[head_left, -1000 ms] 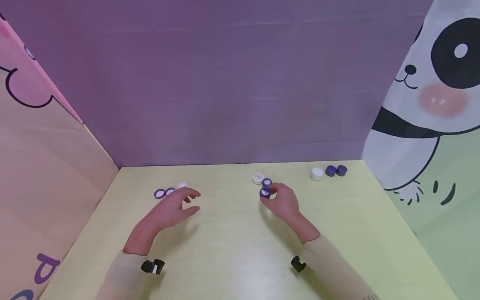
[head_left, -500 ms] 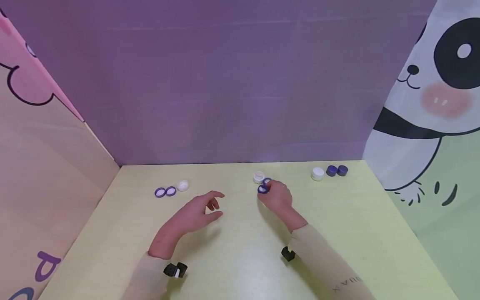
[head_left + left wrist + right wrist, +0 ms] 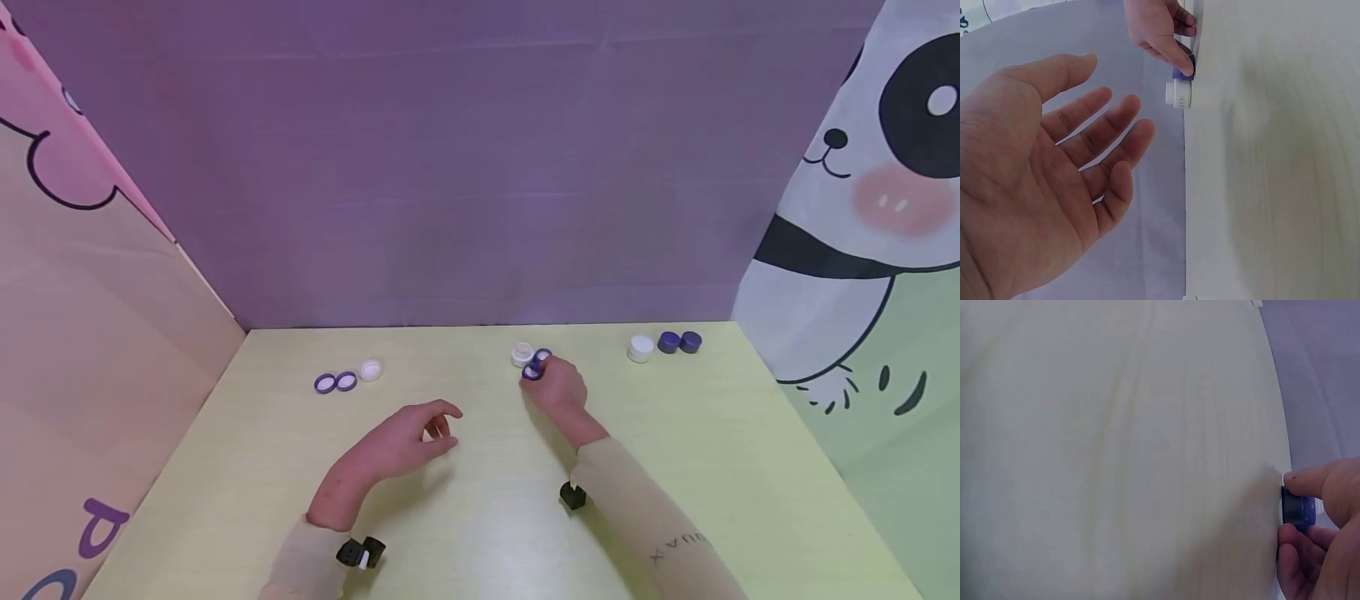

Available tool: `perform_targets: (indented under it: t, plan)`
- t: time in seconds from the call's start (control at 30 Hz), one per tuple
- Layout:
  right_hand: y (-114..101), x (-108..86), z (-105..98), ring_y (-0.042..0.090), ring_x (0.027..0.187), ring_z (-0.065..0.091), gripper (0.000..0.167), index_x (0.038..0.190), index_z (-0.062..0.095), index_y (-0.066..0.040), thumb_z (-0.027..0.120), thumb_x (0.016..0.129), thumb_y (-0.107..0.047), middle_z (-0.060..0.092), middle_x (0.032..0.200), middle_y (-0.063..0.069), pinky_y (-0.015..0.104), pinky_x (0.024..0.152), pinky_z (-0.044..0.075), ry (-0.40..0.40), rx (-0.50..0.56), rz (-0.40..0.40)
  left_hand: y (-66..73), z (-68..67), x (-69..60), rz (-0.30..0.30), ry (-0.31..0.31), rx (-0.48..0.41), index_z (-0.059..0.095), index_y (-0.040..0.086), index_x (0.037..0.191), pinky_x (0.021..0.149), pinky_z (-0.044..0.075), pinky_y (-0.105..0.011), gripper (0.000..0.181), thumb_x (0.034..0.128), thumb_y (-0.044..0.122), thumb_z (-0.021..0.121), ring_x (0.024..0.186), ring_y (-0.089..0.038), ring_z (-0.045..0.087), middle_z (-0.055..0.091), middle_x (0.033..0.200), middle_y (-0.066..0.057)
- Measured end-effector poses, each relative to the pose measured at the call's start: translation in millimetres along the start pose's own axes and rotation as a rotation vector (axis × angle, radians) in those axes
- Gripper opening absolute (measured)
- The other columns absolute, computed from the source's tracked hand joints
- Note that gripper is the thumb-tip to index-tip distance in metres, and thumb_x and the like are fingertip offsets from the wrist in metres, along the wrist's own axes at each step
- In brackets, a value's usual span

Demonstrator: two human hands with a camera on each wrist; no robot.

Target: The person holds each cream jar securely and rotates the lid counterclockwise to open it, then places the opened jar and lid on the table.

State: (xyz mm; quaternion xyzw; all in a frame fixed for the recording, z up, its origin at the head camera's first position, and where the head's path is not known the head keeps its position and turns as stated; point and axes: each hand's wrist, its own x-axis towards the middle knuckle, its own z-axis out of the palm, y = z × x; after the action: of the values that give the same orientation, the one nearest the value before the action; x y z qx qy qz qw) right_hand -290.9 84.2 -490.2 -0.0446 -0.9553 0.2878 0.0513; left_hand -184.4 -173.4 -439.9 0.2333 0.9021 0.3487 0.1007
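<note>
My right hand (image 3: 562, 387) pinches a small blue jar (image 3: 532, 372) between thumb and fingers, low at the table's surface. Close behind it sits a second blue jar (image 3: 543, 356), partly covered by the fingers. A white jar (image 3: 522, 354) with a bare threaded neck stands just left of the two. In the right wrist view the pinched blue jar (image 3: 1297, 509) shows between thumb and fingertips. My left hand (image 3: 408, 440) hovers over the middle of the table, fingers loosely bent and holding nothing; the left wrist view shows its palm (image 3: 1035, 181).
On the left lie two blue-rimmed lids (image 3: 335, 382) with white insides and a white lid (image 3: 371, 371). Toward the back right stand a white jar with its lid on (image 3: 641, 348) and two blue jars (image 3: 680, 342). A purple cloth wall (image 3: 480, 167) rises behind the table.
My left hand has moved right and nearer, away from the lids on the left. My right hand has lowered the blue jar beside the other blue jar.
</note>
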Motion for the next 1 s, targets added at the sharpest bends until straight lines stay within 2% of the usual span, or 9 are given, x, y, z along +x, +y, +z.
perform_targets:
  t: [0.17,0.37,0.53,0.63,0.83,1.0]
  plan:
    - [-2,3.2,1,0.027,0.078,0.064,0.031,0.089,0.07,-0.01,0.079,0.077,-0.037,0.071,0.094,0.009,0.039,0.057,0.047,-0.011,-0.027,0.014,4.0,0.8,-2.0,-0.014,-0.018,-0.018,0.058,0.011,0.127,0.072,0.049,-0.033,0.034,0.0956,0.023,0.063,0.085,-0.013,0.056,0.059,0.091,0.007]
    - [-4,2.6,1,0.026,0.075,0.064,0.034,0.086,0.068,-0.01,0.081,0.074,-0.039,0.07,0.091,0.008,0.039,0.056,0.046,-0.017,-0.033,0.019,2.5,3.4,-2.4,0.0,-0.02,-0.012,0.059,0.011,0.126,0.071,0.049,-0.031,0.032,0.0957,0.022,0.063,0.084,-0.012,0.055,0.059,0.09,0.008]
    - [3,2.4,-1,0.022,0.07,0.061,0.033,0.084,0.069,-0.012,0.081,0.074,-0.042,0.07,0.087,0.004,0.036,0.053,0.043,-0.025,-0.031,-0.015,1.8,4.3,-3.6,-0.002,-0.018,-0.013,0.06,0.01,0.124,0.069,0.049,-0.03,0.031,0.0957,0.023,0.063,0.083,-0.014,0.056,0.059,0.089,0.007]
    - [11,1.9,-5,0.02,0.072,0.06,0.036,0.09,0.069,-0.012,0.081,0.075,-0.042,0.069,0.086,0.002,0.035,0.054,0.044,-0.03,-0.035,-0.042,1.0,4.5,-3.9,-0.01,-0.017,-0.02,0.06,0.01,0.124,0.069,0.049,-0.03,0.031,0.0958,0.023,0.063,0.084,-0.014,0.056,0.059,0.09,0.006]
    - [24,-0.6,-25,0.022,0.081,0.062,0.04,0.105,0.068,-0.008,0.077,0.079,-0.038,0.068,0.092,0.003,0.037,0.062,0.048,-0.062,-0.086,-0.089,-3.0,6.0,-4.7,-0.006,-0.025,-0.03,0.06,0.01,0.124,0.069,0.049,-0.03,0.031,0.0959,0.023,0.063,0.085,-0.013,0.056,0.06,0.09,0.007]
    - [34,-0.8,-51,0.024,0.081,0.063,0.039,0.11,0.066,-0.005,0.072,0.085,-0.034,0.068,0.096,0.006,0.04,0.062,0.05,-0.063,-0.122,-0.094,-6.2,5.5,-6.8,-0.016,-0.032,-0.036,0.061,0.01,0.123,0.068,0.05,-0.03,0.03,0.096,0.024,0.062,0.084,-0.013,0.056,0.06,0.09,0.007]
